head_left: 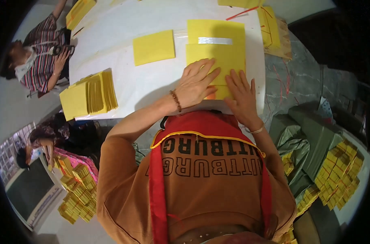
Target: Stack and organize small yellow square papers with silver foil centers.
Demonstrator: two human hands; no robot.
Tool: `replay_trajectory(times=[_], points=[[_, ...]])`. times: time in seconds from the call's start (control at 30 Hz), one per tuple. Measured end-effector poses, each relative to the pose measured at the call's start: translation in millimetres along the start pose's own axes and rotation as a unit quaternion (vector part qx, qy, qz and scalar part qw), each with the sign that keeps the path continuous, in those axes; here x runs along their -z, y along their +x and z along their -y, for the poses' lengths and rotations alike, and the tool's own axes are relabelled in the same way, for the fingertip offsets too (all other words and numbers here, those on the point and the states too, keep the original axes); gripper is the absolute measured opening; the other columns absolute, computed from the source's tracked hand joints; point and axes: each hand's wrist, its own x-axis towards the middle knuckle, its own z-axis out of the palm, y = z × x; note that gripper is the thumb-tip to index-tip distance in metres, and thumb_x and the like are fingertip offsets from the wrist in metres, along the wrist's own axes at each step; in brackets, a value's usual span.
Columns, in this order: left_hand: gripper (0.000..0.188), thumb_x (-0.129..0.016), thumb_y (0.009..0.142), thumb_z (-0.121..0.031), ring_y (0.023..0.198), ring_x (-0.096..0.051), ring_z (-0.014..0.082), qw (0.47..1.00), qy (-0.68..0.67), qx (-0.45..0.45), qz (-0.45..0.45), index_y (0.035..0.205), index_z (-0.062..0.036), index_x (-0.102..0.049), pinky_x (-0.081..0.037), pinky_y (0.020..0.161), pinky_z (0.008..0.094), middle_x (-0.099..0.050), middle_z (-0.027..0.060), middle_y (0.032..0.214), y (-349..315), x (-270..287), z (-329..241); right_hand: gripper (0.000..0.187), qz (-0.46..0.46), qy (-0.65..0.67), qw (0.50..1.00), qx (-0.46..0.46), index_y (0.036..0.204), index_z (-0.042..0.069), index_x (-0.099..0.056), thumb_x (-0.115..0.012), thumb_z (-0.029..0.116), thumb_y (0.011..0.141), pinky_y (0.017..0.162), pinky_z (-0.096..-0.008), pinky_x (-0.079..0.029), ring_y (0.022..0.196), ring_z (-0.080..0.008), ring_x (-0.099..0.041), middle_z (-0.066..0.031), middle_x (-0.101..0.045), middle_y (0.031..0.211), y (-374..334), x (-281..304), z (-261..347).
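A brown top (211, 199) fills the nearest part of the view, with a red apron (205, 124) edged in yellow over it. Beyond, at the near edge of the white table (124, 81) and toward its right, lies the yellow paper (217, 57), with both hands on it. The left hand (199, 79) is palm down, fingers spread, a brown bracelet (175, 101) at the wrist. The right hand (242, 93) rests over the paper's right edge, fingers extended, a bangle (255, 130) below it. Both grips look wide and flat; how hard they press I cannot tell. A silver strip (214, 40) crosses the paper past the fingers, and an orange patch (210, 94) shows between the hands. To the left lie a yellow pad (153, 47) and, nearer, a fanned stack (96, 94). A red strip (242, 13) lies at the far right. A person in a striped shirt (40, 53) is beside the table's left side, and yellow bundles (341, 175) are piled at lower right
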Motion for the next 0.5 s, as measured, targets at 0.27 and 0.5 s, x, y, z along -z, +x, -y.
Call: replay_trajectory(times=[0.27, 0.5], points=[[0.055, -0.06, 0.07, -0.014, 0.079, -0.055, 0.0252, 0.968, 0.25, -0.026, 0.025, 0.123, -0.005, -0.048, -0.046, 0.062, 0.0364, -0.056, 0.0075, 0.082, 40, -3, -22, 0.05, -0.124, 0.424, 0.891, -0.108, 0.133, -0.001, -0.037, -0.032, 0.033, 0.097, 0.102, -0.0319, -0.029, 0.12, -0.023, -0.045, -0.013, -0.035, 0.14, 26, 20, -20], [0.054, -0.05, 0.066, 0.01, 0.09, -0.06, 0.032, 0.971, -0.051, 0.066, -0.226, 0.116, -0.0068, -0.057, -0.049, 0.078, 0.0376, -0.062, 0.0155, 0.102, 11, 69, 43, 0.045, -0.134, 0.399, 0.9, -0.113, 0.135, 0.0, -0.035, -0.035, 0.023, 0.096, 0.102, -0.0317, -0.03, 0.121, -0.0234, -0.044, -0.0139, -0.036, 0.139, 24, 12, -17]])
